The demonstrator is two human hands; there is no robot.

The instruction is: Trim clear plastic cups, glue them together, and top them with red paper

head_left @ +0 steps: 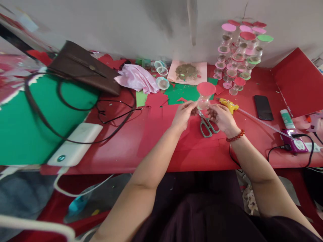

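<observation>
Passage: bare red tabletop (121, 148), ctr-L of frame, btwn power bank (73, 153) & L hand (185, 116); brown strap (83, 143) crosses bank + upper part of lane. Obst.: scissors (207, 129), ctr, low btwn L hand & R hand (223, 117); glue gun (228, 105), R of ctr, long glue stick (259, 120) running toward phone (263, 107) side, lower R. Hanging cup strings (238, 55) block upper R.

Scissors (208, 125) partly hidden by cup (203, 103) and left hand (185, 113); green board (22, 134) cut off at left.
</observation>
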